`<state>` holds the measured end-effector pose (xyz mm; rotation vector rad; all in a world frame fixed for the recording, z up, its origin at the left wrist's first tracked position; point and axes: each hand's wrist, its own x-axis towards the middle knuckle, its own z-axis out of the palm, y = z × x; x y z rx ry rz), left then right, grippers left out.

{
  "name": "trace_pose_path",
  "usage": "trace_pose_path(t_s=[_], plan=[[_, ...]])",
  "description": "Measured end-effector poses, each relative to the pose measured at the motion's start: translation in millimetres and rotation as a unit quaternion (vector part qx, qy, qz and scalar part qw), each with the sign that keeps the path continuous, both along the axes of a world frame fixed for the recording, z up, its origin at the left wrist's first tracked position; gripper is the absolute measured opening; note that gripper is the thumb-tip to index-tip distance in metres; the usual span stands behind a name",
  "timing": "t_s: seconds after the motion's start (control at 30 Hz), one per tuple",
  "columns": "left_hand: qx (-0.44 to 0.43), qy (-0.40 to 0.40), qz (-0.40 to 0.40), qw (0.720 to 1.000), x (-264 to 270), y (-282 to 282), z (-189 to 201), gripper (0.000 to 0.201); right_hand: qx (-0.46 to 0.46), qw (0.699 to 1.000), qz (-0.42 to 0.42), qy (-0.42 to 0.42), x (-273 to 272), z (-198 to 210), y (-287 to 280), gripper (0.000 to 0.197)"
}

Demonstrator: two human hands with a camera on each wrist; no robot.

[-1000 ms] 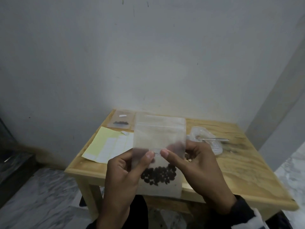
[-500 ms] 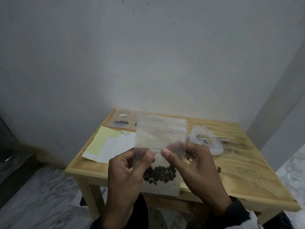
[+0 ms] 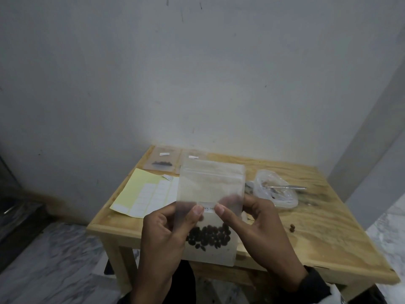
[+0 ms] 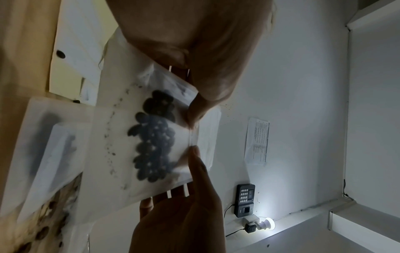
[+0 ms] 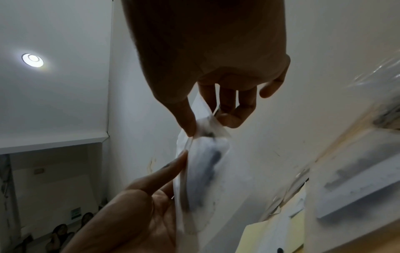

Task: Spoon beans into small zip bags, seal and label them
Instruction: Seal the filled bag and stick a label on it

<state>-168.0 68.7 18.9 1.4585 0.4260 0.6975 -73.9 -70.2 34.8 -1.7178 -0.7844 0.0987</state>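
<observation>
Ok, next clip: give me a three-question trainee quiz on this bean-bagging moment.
1. True or false: the label is already on the held zip bag.
2. Which hands pinch the bag: A left hand only, B right hand only, C both?
3. Fill in: the spoon rests in the ____ on the table.

Key: 1 true; 2 C; 3 clear plastic bag.

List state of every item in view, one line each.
Held bag: upright, off the table, beans at bottom, zip looks closed.
Label: on held bag, both thumbs pressing it.
Left hand: pinches bag.
Right hand: pinches bag.
Far bags: flat on table, labelled.
Sticker sheet: flat, partly used.
Spoon: resting in clear bag.
</observation>
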Motion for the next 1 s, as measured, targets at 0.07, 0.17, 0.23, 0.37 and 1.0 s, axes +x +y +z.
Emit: trace_pose_path(t_s=[0.07,0.17,0.23,0.37,1.0], plan=[[-0.009,0.004,-0.002,1.0,0.6,1.4,-0.4,0.015,-0.009,1.0,0.001,-0.005,0.5,-0.6,0.2,0.028],[-0.032,0.003,0.001,0.999,2.3,7.5,-1.5,0.02,-0.039,0.999,0.005,-0.007,6.1,0.7,0.8,0.018],[-0.041,0.002,-0.007,0.999,4.5,16.5,-1.5,0.023,-0.045,0.999,0.02,-0.004,12.6,5.6,4.4,0.015],[-0.048,-0.012,-0.034,0.998,8.3,37.9,3.4,0.027,-0.031,0.997,0.069,0.03,29.6,28.7,27.8,0.019],[0.436,0.216,0.22,0.845,0.2,136.1,-116.1,0.071,-0.146,0.944,-0.006,0.296,179.8,13.7,180.3,0.018]])
